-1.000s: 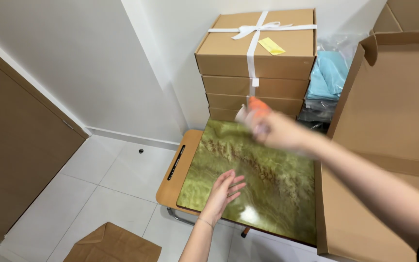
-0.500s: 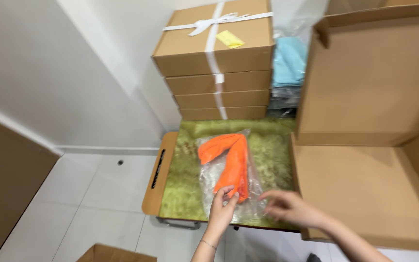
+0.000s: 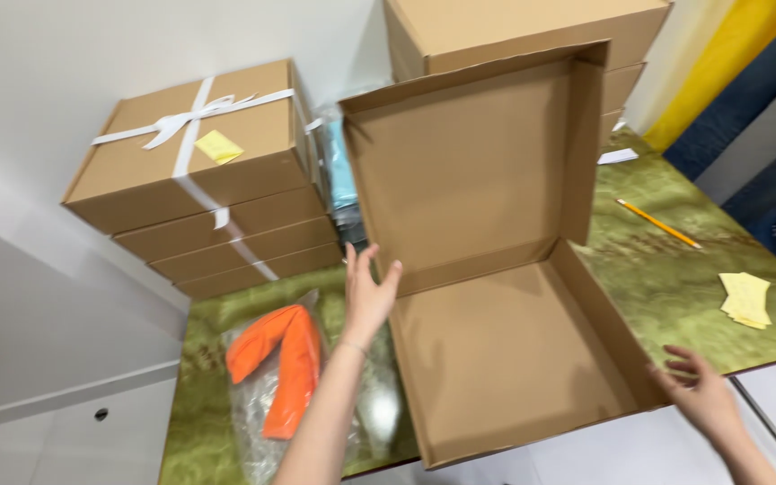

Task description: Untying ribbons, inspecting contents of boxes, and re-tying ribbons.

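Head view: green marble table [image 3: 675, 269], white wall [image 3: 38, 81].

Small packing room: stacked flat cardboard boxes [image 3: 226, 233], one ribbon-tied [image 3: 192, 112], an open carton [image 3: 514, 359], green marbled table [image 3: 675, 269], pencil [image 3: 657, 223], notes [image 3: 747, 298].

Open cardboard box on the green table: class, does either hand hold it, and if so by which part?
Neither hand grips anything. The left hand is open against the box at its rear left corner; the right hand is spread open at its front right corner.
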